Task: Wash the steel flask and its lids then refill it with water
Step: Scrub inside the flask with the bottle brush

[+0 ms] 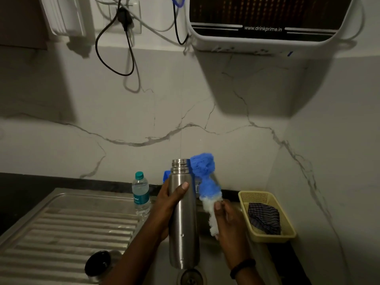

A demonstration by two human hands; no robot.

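Note:
My left hand (171, 199) grips the steel flask (183, 214) around its upper body and holds it upright over the sink, its threaded mouth uncapped. Right beside the flask, my right hand (227, 219) holds a bottle brush (206, 185) with blue and white bristles, the blue tip level with the flask's mouth and outside it. A black lid (98, 263) lies on the steel drainboard at the lower left.
The ribbed drainboard (61, 227) fills the left; the sink drain (191, 278) is below the flask. A plastic water bottle (140, 195) stands behind the sink. A yellow basket (267, 217) with a cloth sits right. A water purifier (271, 23) hangs above.

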